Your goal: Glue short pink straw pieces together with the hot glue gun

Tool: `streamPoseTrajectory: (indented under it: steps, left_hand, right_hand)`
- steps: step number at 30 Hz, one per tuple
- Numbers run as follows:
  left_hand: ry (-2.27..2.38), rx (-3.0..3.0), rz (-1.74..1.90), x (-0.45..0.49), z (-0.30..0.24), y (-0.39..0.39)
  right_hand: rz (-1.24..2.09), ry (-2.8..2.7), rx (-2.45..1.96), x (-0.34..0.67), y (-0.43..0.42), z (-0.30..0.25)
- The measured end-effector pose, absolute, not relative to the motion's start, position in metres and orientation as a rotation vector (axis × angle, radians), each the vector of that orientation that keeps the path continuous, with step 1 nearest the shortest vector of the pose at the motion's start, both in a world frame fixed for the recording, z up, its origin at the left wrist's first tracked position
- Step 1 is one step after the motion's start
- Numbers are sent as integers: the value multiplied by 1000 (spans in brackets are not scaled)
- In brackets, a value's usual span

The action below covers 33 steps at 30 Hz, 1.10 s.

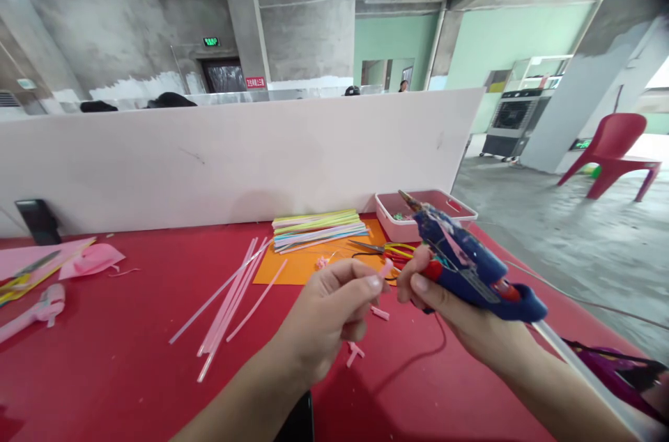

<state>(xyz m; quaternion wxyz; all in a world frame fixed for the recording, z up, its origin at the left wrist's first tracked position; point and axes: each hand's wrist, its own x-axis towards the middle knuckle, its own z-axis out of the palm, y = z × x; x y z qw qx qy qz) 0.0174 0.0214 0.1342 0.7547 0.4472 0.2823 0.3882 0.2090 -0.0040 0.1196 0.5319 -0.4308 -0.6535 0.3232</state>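
My right hand grips a blue glue gun with its nozzle pointing up and to the left. My left hand is closed in a pinch on a short pink straw piece, held close to my right thumb. Both hands hover above a red table. Two small pink straw bits lie on the table just below my hands. Long pink straws lie loose to the left of my left hand.
A stack of coloured straws rests on orange paper. Scissors lie beside a pink tray. A white partition backs the table. Pink paper shapes lie at left. A red chair stands far right.
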Motion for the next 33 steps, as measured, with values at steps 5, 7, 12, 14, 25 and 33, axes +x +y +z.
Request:
streamPoseTrajectory:
  steps: [5,7,12,14,25,33]
  left_hand:
    - [763,1285,1150,11,139,17]
    - [797,1442,1200,8,142,13]
    - [758,1559,1285,3,149,6]
    - [760,1592,1270,2,149,4]
    - [812,1598,1226,2,150,3]
    - [832,1662,1260,2,149,5]
  right_hand:
    - [462,-1734,-987,213,-6,111]
    - [407,-1795,-932,213,-6,107]
    - [305,-1815,-909,215,-5,107]
    - [322,-1838,-873,217,-4,108]
    - [513,-1862,-833,219,-5,113]
    - [450,-1869,-909,221,-3,111]
